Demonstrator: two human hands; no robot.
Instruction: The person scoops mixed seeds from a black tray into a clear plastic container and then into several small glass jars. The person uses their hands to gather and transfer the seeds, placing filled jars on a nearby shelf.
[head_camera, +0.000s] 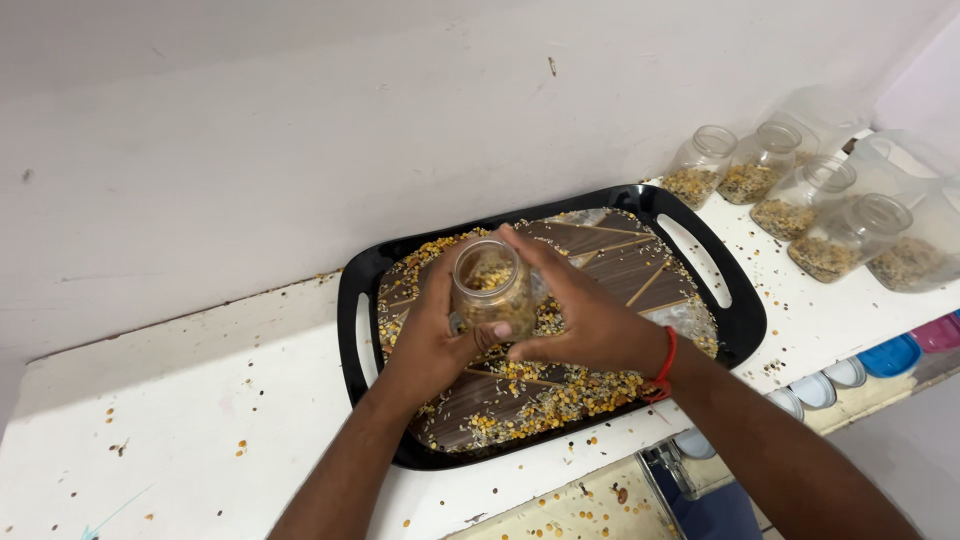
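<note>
Fingers (500, 330) round jar (492, 290) — mid-tray (740, 320), rims well clear

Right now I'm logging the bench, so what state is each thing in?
Held jar: lidless, partly filled with grains, upright over the tray.
Left hand: wrapped on the jar.
Right hand: wrapped on the jar.
Tray: flat, strewn with mixed grains.
Row of jars: lidless, each partly filled.
Shelf: dotted with stray grains.
</note>
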